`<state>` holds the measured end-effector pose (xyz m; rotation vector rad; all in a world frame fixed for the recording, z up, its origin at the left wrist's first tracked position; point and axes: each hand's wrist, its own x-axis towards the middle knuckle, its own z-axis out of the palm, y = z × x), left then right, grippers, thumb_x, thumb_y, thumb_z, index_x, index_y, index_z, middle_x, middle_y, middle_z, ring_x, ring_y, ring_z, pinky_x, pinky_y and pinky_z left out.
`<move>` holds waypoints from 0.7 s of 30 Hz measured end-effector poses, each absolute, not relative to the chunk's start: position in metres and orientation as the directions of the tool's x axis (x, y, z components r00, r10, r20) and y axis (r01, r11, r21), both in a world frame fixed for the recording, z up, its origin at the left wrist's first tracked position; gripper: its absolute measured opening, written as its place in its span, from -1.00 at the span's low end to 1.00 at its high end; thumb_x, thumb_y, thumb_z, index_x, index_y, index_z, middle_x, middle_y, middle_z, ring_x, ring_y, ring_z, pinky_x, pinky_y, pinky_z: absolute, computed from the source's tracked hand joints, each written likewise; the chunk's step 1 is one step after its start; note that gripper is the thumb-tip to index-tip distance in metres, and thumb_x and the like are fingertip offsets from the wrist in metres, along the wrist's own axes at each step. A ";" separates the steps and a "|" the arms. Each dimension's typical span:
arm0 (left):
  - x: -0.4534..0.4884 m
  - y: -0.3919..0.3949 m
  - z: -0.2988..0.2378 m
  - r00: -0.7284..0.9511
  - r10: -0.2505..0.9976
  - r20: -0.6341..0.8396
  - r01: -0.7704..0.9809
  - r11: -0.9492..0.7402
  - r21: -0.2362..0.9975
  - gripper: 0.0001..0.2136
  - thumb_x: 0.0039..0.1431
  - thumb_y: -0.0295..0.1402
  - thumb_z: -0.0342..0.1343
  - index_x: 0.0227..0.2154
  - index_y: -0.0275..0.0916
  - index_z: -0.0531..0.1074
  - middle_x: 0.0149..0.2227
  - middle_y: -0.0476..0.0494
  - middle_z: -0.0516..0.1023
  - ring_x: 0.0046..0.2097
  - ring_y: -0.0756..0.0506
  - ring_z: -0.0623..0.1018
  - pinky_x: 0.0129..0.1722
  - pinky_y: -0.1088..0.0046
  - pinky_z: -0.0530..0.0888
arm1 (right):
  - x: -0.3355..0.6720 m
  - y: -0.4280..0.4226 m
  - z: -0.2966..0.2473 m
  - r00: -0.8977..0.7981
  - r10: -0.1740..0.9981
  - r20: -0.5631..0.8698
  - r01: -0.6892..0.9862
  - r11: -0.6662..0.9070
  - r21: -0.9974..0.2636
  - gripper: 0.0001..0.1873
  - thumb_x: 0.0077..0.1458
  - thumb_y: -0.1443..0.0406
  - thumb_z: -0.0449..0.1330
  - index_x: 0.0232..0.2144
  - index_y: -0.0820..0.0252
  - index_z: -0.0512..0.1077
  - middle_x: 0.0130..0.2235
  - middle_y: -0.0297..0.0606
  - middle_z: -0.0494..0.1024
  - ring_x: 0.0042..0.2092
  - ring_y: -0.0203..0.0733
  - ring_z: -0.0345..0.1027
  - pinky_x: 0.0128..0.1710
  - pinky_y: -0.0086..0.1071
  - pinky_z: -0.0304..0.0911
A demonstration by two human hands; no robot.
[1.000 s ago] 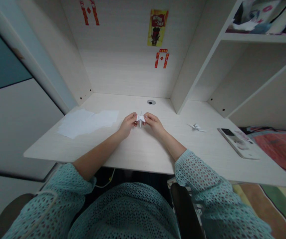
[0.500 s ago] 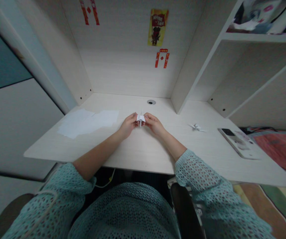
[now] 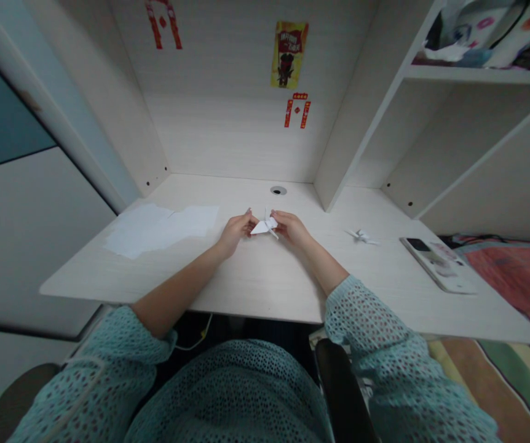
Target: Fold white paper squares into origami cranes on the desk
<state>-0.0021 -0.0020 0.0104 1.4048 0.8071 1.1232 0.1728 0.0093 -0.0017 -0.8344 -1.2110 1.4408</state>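
Note:
A white folded paper crane, its wings spread and thin points sticking out up and down, is between my hands above the desk. My right hand pinches its right side between thumb and fingers. Beside the left wing is my left hand, its thumb raised apart from the fingers. Those fingers lie at or just behind the wing tip; whether they touch it I cannot tell. A second white folded paper crane rests on the desk to the right.
White paper sheets lie flat at the left of the desk. A phone lies near the right side. A cable hole is at the back, beside an upright partition. Shelves hold bags at upper right.
The crane has turned between my hands, and its left wing now lies broad and flat. My left thumb has come off the paper, while my right hand keeps its pinch.

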 end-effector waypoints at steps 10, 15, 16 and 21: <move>-0.003 -0.004 0.009 0.479 0.845 0.239 -0.070 -0.235 0.970 -0.65 -0.14 -0.34 0.28 -0.26 -0.24 0.32 -0.36 -0.08 0.55 -0.29 -0.04 0.53 -0.25 0.48 0.37 | 0.174 0.009 -0.002 -0.252 0.965 0.071 -0.173 0.027 -0.985 -0.60 -0.21 0.02 0.31 -0.64 0.21 0.33 -0.62 -0.43 0.24 -0.56 -0.38 0.07 -0.53 -0.42 -0.03; -0.004 -0.001 0.006 0.457 0.855 0.244 -0.063 -0.243 0.968 -0.63 -0.13 -0.35 0.25 -0.22 -0.24 0.31 -0.40 -0.04 0.55 -0.35 -0.01 0.54 -0.31 0.52 0.38 | 0.172 0.009 -0.004 -0.269 0.961 0.060 -0.117 0.029 -0.993 -0.56 -0.28 -0.01 0.33 -0.66 0.22 0.33 -0.64 -0.43 0.24 -0.57 -0.40 0.04 -0.54 -0.42 -0.08; -0.003 -0.001 0.006 0.454 0.859 0.237 -0.052 -0.239 0.970 -0.64 -0.14 -0.35 0.25 -0.23 -0.25 0.32 -0.40 -0.04 0.55 -0.36 -0.01 0.54 -0.32 0.53 0.38 | 0.172 0.009 -0.005 -0.275 0.959 0.064 -0.105 0.036 -0.994 -0.57 -0.28 -0.01 0.33 -0.66 0.23 0.34 -0.63 -0.42 0.25 -0.56 -0.40 0.05 -0.54 -0.43 -0.08; -0.002 -0.003 0.010 0.402 0.888 0.222 -0.036 -0.227 0.973 -0.75 -0.14 -0.34 0.23 -0.34 -0.29 0.39 -0.41 -0.04 0.53 -0.38 0.00 0.51 -0.36 0.55 0.37 | 0.172 0.009 -0.003 -0.214 0.954 0.212 -0.077 0.200 -0.977 -0.64 -0.13 0.02 0.26 -0.48 0.21 0.48 -0.50 -0.34 0.43 -0.45 -0.33 0.24 -0.40 -0.41 0.13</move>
